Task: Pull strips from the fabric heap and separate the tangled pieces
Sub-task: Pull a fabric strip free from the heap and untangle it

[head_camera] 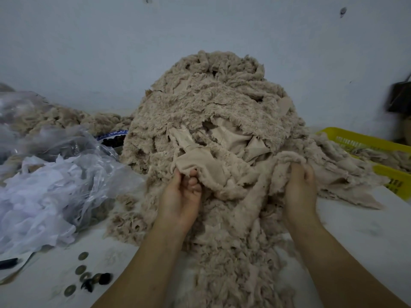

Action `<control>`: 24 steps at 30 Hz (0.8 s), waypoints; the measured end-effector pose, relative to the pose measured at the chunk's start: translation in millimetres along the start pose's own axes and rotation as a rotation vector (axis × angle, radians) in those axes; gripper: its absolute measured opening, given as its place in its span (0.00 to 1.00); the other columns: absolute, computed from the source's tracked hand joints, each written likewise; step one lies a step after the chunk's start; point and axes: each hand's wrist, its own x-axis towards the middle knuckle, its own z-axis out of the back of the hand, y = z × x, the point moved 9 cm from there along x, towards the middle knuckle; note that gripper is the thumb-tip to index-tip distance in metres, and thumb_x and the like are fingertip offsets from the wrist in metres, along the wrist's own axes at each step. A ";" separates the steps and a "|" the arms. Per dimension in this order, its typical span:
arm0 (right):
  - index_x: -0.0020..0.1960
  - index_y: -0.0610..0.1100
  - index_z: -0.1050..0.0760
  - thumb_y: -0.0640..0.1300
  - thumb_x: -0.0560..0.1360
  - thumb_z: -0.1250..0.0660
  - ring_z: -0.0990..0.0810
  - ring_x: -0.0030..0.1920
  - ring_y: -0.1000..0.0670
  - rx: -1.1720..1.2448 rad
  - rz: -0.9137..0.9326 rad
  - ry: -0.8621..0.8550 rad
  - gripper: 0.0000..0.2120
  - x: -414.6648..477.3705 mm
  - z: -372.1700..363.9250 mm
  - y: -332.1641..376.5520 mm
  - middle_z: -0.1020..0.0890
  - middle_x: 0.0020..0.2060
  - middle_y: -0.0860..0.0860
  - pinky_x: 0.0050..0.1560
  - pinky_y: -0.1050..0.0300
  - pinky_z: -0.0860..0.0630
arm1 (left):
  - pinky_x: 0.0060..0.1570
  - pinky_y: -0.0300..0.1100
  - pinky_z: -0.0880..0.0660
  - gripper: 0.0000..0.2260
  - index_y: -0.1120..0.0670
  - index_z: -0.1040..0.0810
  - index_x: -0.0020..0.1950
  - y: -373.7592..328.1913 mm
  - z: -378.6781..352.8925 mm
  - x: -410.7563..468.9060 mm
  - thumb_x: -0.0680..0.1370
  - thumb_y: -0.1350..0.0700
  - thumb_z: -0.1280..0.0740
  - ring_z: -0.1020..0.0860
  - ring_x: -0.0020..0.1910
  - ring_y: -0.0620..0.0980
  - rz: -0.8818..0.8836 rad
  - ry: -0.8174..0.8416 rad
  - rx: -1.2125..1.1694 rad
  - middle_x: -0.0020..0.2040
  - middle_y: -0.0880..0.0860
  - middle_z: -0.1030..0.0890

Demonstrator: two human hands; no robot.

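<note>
One fabric heap (211,103), two hands (181,194) (300,187)

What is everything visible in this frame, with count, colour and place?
Fluffy fabric heap: one, beige, table centre, against the wall.
Smaller fluffy fabric pile: one, beige, rear left.
Crumpled clear plastic bags: count unclear, translucent, whitish contents, left.
Slotted plastic basket: one, yellow, right, fabric draped in.
Round flat discs: about five, bronze, front left.
Table: one, white, beneath everything.
Left hand: one, grips smooth-backed fabric piece, heap's front.
Right hand: one, grips fluffy fabric strip, heap's right front.
</note>
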 end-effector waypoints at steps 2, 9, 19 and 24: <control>0.66 0.49 0.30 0.54 0.78 0.43 0.23 0.52 0.49 -0.060 0.042 0.029 0.19 -1.9 -4.6 1.5 0.23 0.55 0.50 0.56 0.46 0.26 | 0.27 0.33 0.27 0.12 0.56 0.21 0.54 1.5 2.0 -0.6 0.85 0.52 0.41 0.25 0.28 0.42 -0.020 -0.019 0.088 0.35 0.51 0.20; 0.66 0.64 0.32 0.58 0.78 0.37 0.28 0.51 0.68 -0.662 0.364 0.706 0.17 -42.3 -64.2 -2.8 0.30 0.55 0.68 0.48 0.60 0.28 | 0.38 0.36 0.21 0.06 0.57 0.20 0.47 -1.8 -9.5 -7.5 0.82 0.59 0.36 0.19 0.37 0.43 -0.098 0.031 0.237 0.39 0.50 0.18; 0.57 0.49 0.20 0.41 0.81 0.37 0.17 0.36 0.54 0.213 0.004 0.404 0.09 -19.3 -39.8 18.2 0.15 0.37 0.52 0.35 0.57 0.19 | 0.27 0.33 0.25 0.05 0.60 0.24 0.50 0.7 -7.2 -8.3 0.76 0.68 0.33 0.22 0.30 0.44 -0.015 0.024 0.138 0.39 0.55 0.18; 0.61 0.32 0.24 0.42 0.74 0.30 0.14 0.50 0.46 0.387 -0.072 0.534 0.19 -35.0 -54.3 26.4 0.14 0.48 0.42 0.45 0.53 0.17 | 0.50 0.40 0.19 0.18 0.48 0.22 0.60 22.3 -19.4 -17.3 0.75 0.40 0.29 0.16 0.50 0.44 -0.083 0.212 1.000 0.53 0.46 0.15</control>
